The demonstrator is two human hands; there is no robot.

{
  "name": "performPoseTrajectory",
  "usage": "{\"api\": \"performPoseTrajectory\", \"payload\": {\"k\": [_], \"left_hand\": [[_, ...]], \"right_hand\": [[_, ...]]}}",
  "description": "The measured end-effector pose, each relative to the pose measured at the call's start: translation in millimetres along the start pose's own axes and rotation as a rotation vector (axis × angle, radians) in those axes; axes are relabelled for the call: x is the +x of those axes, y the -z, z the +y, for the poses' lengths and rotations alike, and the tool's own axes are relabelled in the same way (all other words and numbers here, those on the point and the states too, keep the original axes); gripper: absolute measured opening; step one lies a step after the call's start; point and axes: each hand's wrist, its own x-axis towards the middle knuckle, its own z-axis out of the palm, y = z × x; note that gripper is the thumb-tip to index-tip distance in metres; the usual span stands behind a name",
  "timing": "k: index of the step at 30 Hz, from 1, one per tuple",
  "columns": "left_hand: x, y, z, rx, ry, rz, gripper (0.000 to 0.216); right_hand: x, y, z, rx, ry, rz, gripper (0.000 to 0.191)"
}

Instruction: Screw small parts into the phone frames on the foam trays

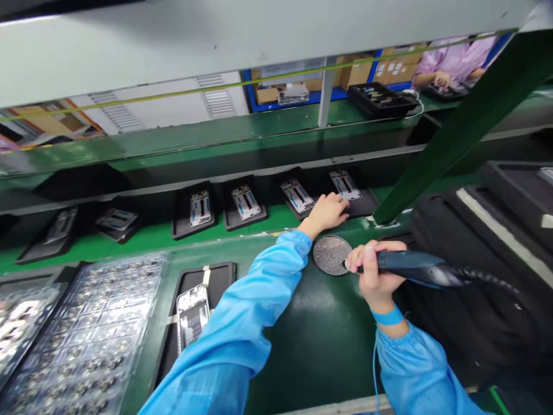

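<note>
My right hand [378, 271] is wrapped round a dark electric screwdriver [412, 266], held nearly level with its bit pointing left. The bit's tip is at the right rim of a round dish [332, 255] filled with tiny screws; whether it touches them I cannot tell. My left hand [328, 212] reaches forward over the front left corner of a black tray [367, 203], with thumb and fingers apart. On that tray lies an opened phone [345, 184], just beyond my fingers. Another opened phone [193, 314] rests on a black fixture [222, 276], partly hidden by my left sleeve.
Several black trays with phones, including one phone [246, 202], line the green belt [268, 225]. Clear plastic trays of small parts [99, 323] cover the left bench. A stack of black trays [466, 248] and a slanted green post [449, 138] stand right. Another person's hand [441, 79] works across the line.
</note>
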Motion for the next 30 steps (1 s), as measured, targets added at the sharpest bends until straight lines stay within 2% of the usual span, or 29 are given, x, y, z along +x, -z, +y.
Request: {"api": "performPoseTrajectory", "payload": {"k": [3,6,9,14,18,21,23,25,27,30], "left_hand": [[27.4,-7.2,19.1,0.046,-0.068,-0.074,0.029],[39.3,-7.3,13.1,0.102,-0.065,-0.11,0.039],[43.3,-2.4,4.8,0.143,-0.086,-0.146,0.037],[46.4,17.3,3.7,0.146,-0.149,-0.143,0.033],[33.2,47.4,-11.5,0.096,-0.165,-0.065,0.037],[-9.8,73.5,-34.7,-0.013,-0.122,0.043,0.03],[-59.8,88.3,-49.2,-0.081,-0.08,0.118,0.021],[-124.2,99.0,-57.5,-0.101,-0.048,0.192,0.012],[-195.8,104.4,-55.4,-0.102,-0.037,0.294,0.011],[-296.7,101.6,-30.4,-0.081,-0.023,0.43,0.02]], "right_hand": [[-0.1,-3.2,1.7,-0.007,-0.025,0.032,0.027],[0.0,-6.8,0.2,-0.017,-0.054,0.076,0.03],[1.5,-9.1,-2.9,-0.013,-0.067,0.097,0.032],[9.5,-8.6,-5.9,-0.014,-0.025,0.147,0.036],[21.4,-1.4,-6.6,0.002,0.013,0.208,0.042],[30.0,8.6,-6.8,-0.009,0.035,0.245,0.048],[33.0,15.2,-6.8,-0.026,0.026,0.24,0.051],[33.1,19.6,-6.6,-0.023,-0.014,0.209,0.053],[31.0,20.6,-5.7,-0.003,-0.074,0.157,0.055],[28.7,16.2,-2.0,0.018,-0.126,0.08,0.057]]}}
